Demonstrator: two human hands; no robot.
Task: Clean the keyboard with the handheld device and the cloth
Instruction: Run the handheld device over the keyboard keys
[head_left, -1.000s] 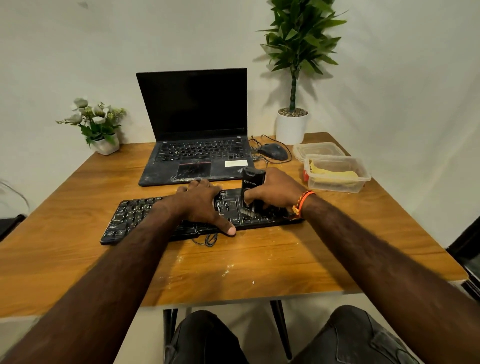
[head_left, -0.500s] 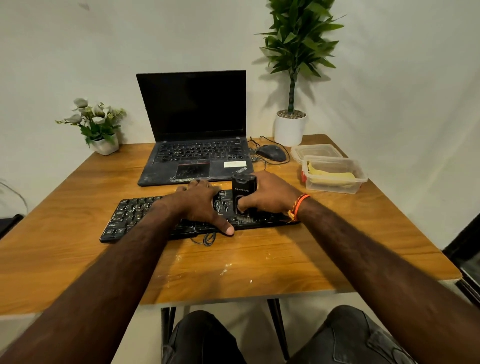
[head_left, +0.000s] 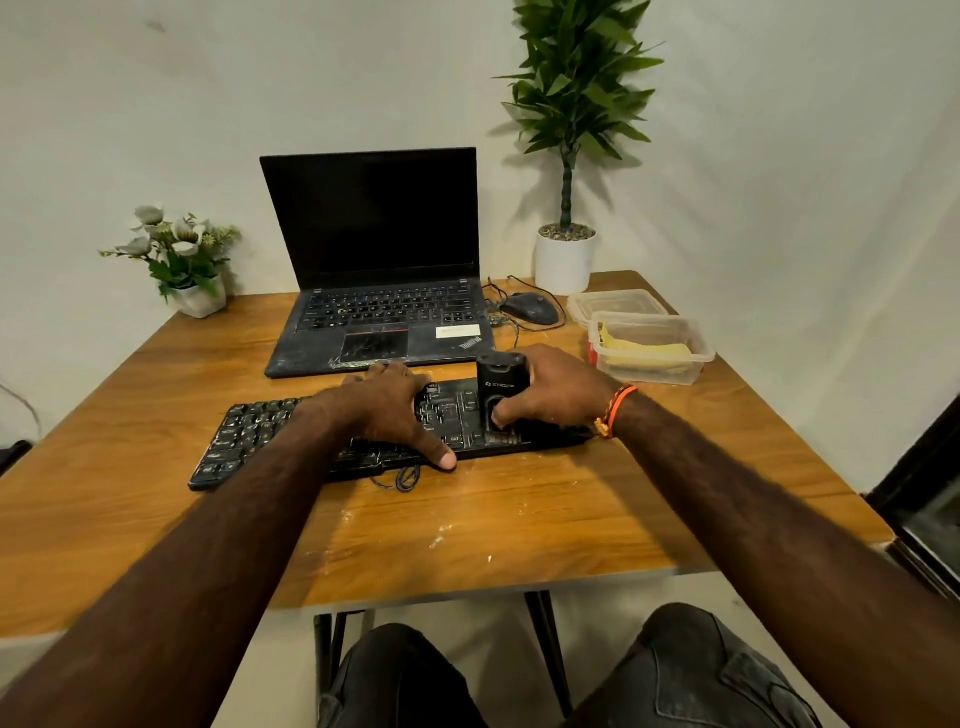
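A black keyboard (head_left: 249, 439) lies across the middle of the wooden table (head_left: 156, 509). My left hand (head_left: 384, 410) rests flat on its centre, thumb at the front edge. My right hand (head_left: 558, 392) grips a black handheld device (head_left: 500, 382), held upright with its lower end on the keys at the keyboard's right part. A yellow cloth (head_left: 647, 353) lies inside a clear plastic container (head_left: 701, 358) at the right of the table.
An open black laptop (head_left: 374, 260) stands behind the keyboard, a mouse (head_left: 530, 307) with its cable beside it. A container lid (head_left: 618, 301), a tall potted plant (head_left: 566, 260) and a small flower pot (head_left: 195, 291) sit along the back. White crumbs dot the table's front.
My right hand has slid the device a little to the left along the keyboard's right part. My left hand has stayed on the keys.
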